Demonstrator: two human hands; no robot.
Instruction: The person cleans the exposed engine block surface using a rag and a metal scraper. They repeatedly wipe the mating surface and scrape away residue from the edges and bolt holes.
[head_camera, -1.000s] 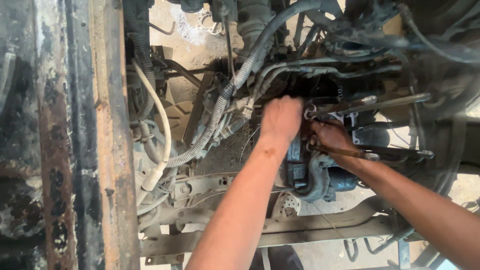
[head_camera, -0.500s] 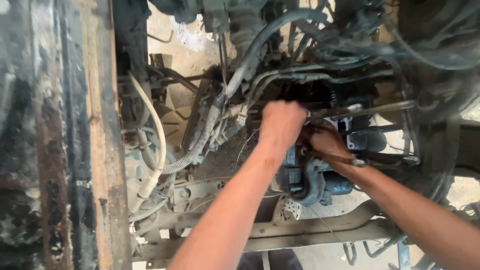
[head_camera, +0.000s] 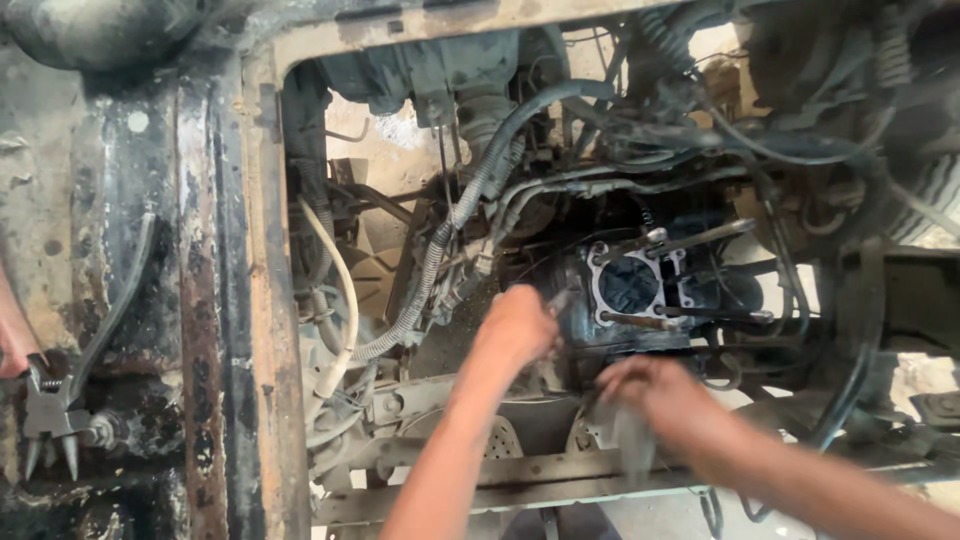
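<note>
Bared cylinder block (head_camera: 630, 285), hands (head_camera: 518, 325) withdrawn

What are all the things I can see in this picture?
engine block: one, dark and greasy, square open bore facing up, right of centre
studs: several, metal, sticking out around the bore
corrugated hose: one, grey, running from upper centre down to the left
pale hose: one, cream, left of the corrugated hose
wires and cables: many, black, upper right
rusty frame rail: one, orange-brown, upright at left
pliers: one, dark metal, far left edge, next to something pinkish at the picture's edge
cross bar: one, grey, along the bottom
left hand: one, by the engine block's left side
right hand: one, blurred, just below the block
</note>
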